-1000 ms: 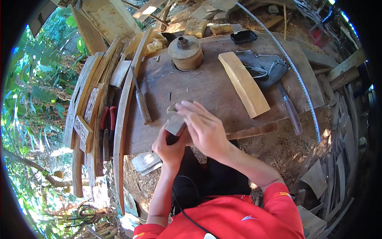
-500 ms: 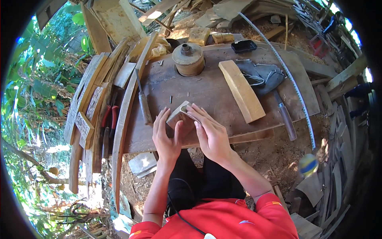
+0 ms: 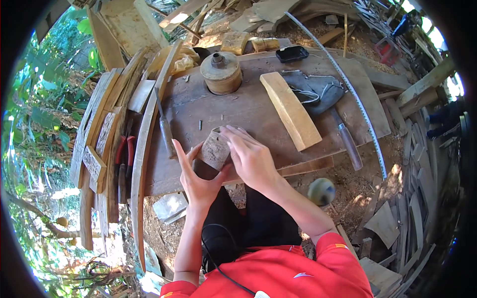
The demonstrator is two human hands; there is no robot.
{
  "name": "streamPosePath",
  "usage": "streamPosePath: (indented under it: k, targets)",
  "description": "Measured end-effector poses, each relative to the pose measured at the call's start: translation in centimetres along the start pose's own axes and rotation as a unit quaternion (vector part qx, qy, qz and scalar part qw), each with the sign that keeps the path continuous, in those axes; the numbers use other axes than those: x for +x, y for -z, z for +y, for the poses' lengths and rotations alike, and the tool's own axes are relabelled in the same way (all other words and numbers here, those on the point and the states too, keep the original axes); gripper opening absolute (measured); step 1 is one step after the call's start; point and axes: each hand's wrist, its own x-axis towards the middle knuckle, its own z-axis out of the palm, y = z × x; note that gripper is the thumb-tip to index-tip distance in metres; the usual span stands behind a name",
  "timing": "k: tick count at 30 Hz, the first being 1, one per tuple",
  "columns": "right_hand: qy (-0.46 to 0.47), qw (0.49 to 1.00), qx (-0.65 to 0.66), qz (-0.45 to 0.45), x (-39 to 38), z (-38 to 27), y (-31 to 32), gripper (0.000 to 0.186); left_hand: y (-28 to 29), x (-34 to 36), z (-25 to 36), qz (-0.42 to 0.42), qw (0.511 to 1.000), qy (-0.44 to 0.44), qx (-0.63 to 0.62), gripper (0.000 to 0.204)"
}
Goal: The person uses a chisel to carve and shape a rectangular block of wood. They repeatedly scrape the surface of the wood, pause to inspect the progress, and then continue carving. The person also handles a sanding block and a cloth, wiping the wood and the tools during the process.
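Observation:
Over the near edge of the workbench, both hands are on a small wooden block with a rough greyish face, a small hole near its far end and a darker near side. My left hand grips the block's near left part, its index finger stretched out away from it. My right hand wraps over the right side, fingers together across the far corner; what lies under them is hidden. A long-handled tool lies left of the block, and a small dark metal piece beyond it.
Right on the bench lie a pale wood beam, a dark cloth item, a wooden-handled tool and a black tray. A round wooden piece stands behind. Curved planks and red-handled pliers line the left. A ball is right of my legs.
The block has turned so its rough face with the hole shows. My left index finger has spread outward, and my right hand reaches further over it. The ball has moved left, closer to my legs.

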Motion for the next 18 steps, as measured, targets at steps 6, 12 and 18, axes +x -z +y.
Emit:
streamPosePath:
  k: [6, 12, 18]
  targets:
    - [0.066, 0.994, 0.01, -0.087, -0.7, -2.4, 0.0, 0.034, -0.1, 0.0, -0.5, 0.007, 1.0, 0.006, -0.011, 0.137]
    - [0.11, 0.992, -0.016, -0.068, -1.1, -2.6, -1.2, 0.033, -0.2, 0.1, -0.7, 0.013, 1.0, -0.004, -0.021, 0.13]
    - [0.158, 0.983, -0.013, -0.091, -2.1, -3.2, -1.3, 0.04, -0.3, -0.3, -1.6, 0.007, 0.999, 0.014, -0.045, 0.138]
